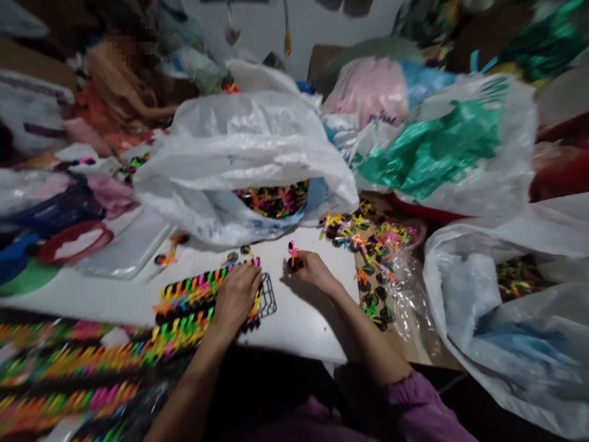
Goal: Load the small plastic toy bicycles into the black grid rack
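My right hand [313,271] pinches a small pink toy bicycle [293,250] with black wheels above the white tabletop. My left hand [238,291] lies over a black plastic rack [268,294], its fingers curled at the right part of the rows. Several lines of small multicoloured toy bicycles [184,307] fill this rack to the left of the hand, while bare black grid shows at its right end. What the left fingertips touch is partly hidden. Behind the rack, a few loose toy bicycles [230,259] lie on the table.
A large white plastic bag [248,153] gapes at the back, full of small toys. Loose toy bicycles [368,245] are heaped on brown cardboard at right, beside another open bag [460,294]. Filled racks [69,362] stand at lower left. A person [119,73] sits across.
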A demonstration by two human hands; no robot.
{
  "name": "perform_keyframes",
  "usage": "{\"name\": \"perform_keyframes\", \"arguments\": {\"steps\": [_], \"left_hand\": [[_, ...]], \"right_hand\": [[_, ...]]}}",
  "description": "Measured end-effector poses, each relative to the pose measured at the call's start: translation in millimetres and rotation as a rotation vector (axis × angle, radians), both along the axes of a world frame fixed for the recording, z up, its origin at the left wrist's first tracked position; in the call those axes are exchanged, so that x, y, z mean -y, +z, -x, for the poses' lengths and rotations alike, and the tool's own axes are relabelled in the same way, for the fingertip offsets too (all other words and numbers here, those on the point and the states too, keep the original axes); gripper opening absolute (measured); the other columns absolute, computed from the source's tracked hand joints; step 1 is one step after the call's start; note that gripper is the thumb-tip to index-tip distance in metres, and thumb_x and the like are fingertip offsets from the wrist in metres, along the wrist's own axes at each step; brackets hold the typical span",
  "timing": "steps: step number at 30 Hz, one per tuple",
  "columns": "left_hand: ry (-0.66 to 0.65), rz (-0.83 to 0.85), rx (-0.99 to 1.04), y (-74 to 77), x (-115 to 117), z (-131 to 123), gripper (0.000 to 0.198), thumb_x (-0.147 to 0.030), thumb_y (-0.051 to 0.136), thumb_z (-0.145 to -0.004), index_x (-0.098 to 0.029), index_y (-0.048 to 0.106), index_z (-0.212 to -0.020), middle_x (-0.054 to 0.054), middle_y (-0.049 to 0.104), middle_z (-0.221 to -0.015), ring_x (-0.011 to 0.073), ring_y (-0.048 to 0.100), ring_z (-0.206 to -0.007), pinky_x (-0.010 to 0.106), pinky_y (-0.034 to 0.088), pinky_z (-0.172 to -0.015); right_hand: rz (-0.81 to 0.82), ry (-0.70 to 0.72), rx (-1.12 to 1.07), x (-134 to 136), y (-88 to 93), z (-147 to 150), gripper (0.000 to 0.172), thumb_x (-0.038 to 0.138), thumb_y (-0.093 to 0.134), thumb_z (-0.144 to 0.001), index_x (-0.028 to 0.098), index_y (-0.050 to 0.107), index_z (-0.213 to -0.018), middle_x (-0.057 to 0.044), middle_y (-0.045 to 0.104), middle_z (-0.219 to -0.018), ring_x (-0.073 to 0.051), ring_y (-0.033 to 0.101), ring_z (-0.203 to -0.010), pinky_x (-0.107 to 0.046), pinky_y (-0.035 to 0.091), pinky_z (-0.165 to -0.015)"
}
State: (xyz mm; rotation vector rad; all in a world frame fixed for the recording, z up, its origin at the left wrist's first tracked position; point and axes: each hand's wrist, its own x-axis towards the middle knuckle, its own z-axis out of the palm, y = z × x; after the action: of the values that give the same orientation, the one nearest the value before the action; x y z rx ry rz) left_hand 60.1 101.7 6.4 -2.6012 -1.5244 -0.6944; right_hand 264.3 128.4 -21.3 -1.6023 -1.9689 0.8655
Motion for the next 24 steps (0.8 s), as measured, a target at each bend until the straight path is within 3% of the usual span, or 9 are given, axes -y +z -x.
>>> {"name": "perform_keyframes", "arguments": {"steps": [2, 4, 8, 13, 17, 24], "left_hand": [[0.021, 0.023, 0.023, 7.0, 2, 1, 0.02, -0.025, 0.041, -0.088, -0.017, 0.059, -0.085, 0.006, 0.061, -0.081, 0.0191, 0.055, -0.082, 0.033, 0.045, -0.078], [0.026, 0.015, 0.068, 16.4, 11, 4, 0.02, -0.023, 0.041, -0.089, -0.016, 0.059, -0.093, 0.006, 0.062, -0.088, 0.0187, 0.055, -0.088, 0.033, 0.044, -0.084], [-0.058, 0.064, 0.098, 27.4, 45, 10, 0.019, -0.021, 0.043, -0.088, -0.016, 0.057, -0.1, 0.005, 0.063, -0.092, 0.0167, 0.056, -0.088, 0.032, 0.044, -0.085], [-0.074, 0.067, 0.008, 9.7, 74, 6, 0.022, -0.024, 0.046, -0.087, -0.016, 0.056, -0.104, 0.006, 0.064, -0.097, 0.0192, 0.057, -0.094, 0.035, 0.044, -0.088], [-0.109, -0.004, -0.05, -0.3, 77, 1, 0.018, -0.027, 0.046, -0.087, -0.02, 0.061, -0.095, 0.005, 0.065, -0.097, 0.0205, 0.058, -0.093, 0.037, 0.044, -0.086], [0.026, 0.076, 0.045, -4.8, 77, 0, 0.037, -0.044, 0.045, -0.086, -0.017, 0.056, -0.108, 0.007, 0.066, -0.098, 0.0205, 0.059, -0.091, 0.035, 0.047, -0.081]], "right_hand": [[0.042, 0.058, -0.162, 32, -11.4, 21, 0.012, 0.025, 0.054, -0.075, 0.015, 0.059, -0.072, 0.001, 0.056, -0.063, -0.01, 0.047, -0.057, -0.018, 0.032, -0.053], [0.088, 0.025, -0.278, 55, -19.8, 38, 0.011, 0.022, 0.049, -0.076, 0.015, 0.057, -0.072, 0.002, 0.054, -0.062, -0.009, 0.045, -0.055, -0.018, 0.032, -0.052], [0.038, -0.017, -0.388, 72, -27.9, 57, 0.011, 0.015, 0.047, -0.075, 0.016, 0.057, -0.081, -0.001, 0.056, -0.074, -0.011, 0.049, -0.063, -0.02, 0.036, -0.058], [-0.068, 0.048, -0.223, 78, -31.2, 58, 0.014, 0.007, 0.043, -0.074, 0.017, 0.053, -0.075, -0.001, 0.05, -0.074, -0.013, 0.047, -0.066, -0.021, 0.035, -0.06], [-0.094, 0.159, -0.192, 85, -26.4, 55, 0.012, 0.01, 0.042, -0.079, 0.018, 0.052, -0.078, -0.001, 0.049, -0.078, -0.013, 0.047, -0.071, -0.022, 0.036, -0.065], [-0.02, 0.113, -0.182, 82, -26.2, 60, 0.011, 0.012, 0.043, -0.079, 0.018, 0.051, -0.075, 0.0, 0.049, -0.075, -0.012, 0.046, -0.067, -0.021, 0.035, -0.059]]}}
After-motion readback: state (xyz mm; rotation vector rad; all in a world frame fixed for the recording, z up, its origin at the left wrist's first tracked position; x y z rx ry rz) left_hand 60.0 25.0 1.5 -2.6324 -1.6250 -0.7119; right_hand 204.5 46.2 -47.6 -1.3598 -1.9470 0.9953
